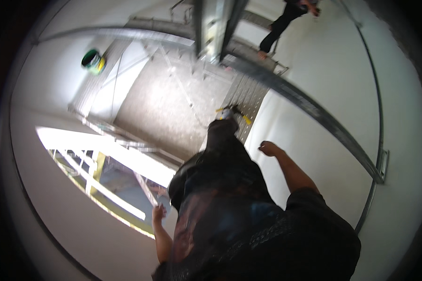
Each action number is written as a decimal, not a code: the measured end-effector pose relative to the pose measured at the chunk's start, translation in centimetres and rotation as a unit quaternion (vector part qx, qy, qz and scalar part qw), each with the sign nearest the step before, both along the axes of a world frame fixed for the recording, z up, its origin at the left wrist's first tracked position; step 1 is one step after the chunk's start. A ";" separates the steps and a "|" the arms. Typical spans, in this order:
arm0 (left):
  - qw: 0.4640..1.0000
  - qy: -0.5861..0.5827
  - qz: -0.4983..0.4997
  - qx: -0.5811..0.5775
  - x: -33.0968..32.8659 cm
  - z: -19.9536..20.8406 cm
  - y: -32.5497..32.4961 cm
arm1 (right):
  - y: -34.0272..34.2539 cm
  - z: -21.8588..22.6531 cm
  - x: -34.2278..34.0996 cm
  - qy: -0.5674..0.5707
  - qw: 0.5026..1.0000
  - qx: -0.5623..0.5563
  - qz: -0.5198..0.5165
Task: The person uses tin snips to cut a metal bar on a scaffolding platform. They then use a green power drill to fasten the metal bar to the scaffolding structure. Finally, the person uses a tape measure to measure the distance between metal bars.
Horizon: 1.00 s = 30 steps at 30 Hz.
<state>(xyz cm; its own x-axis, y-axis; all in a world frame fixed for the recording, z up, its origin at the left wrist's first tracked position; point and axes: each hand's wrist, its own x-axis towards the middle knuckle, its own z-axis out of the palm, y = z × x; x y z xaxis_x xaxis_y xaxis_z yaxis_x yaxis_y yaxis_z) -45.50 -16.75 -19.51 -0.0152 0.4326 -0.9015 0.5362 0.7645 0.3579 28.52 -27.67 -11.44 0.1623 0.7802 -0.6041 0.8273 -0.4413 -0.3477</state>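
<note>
My right hand (269,149) hangs out to my right in front of the white wall, its fingers curled closed. A tiny pale speck shows at the fingertips; what it is, I cannot make out. Down at my left side, beside the bright window opening (75,136), is my left hand (159,213). Its fingers are small and blurred, and no held thing shows in them. Under my feet runs a perforated metal plank (249,96). A dark tool with yellow ends (241,115) lies on it by my feet.
Curved-looking metal channels (309,105) cross overhead and meet at an upright channel (212,33). A green bucket (94,61) stands on another plank at the left. Scaffold braces (176,75) span above a concrete floor (157,103). Another person (286,23) stands at the far right.
</note>
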 end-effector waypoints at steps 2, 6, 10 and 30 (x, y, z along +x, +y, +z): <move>0.987 0.006 -0.100 0.125 -1.9 0.3 -0.1 | 5.7 2.7 -3.4 0.009 0.997 0.072 -0.021; 0.995 -0.008 0.096 -0.004 2.4 4.9 -2.1 | 13.5 21.3 -10.3 0.134 0.980 0.134 -0.052; 0.999 0.019 0.020 0.020 4.2 6.8 1.1 | 14.0 30.6 -13.9 0.100 0.958 0.264 0.049; 0.997 -0.015 -0.077 0.014 7.2 1.5 9.4 | 6.5 41.9 -15.5 0.198 0.976 0.093 0.022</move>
<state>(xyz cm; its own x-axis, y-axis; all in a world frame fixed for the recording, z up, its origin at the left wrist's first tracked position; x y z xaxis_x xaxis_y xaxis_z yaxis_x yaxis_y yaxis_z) -38.31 -7.40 -17.97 0.0809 0.4523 -0.8882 0.6348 0.6636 0.3958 13.05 -21.18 30.48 -0.0907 0.8832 -0.4601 0.6281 -0.3078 -0.7146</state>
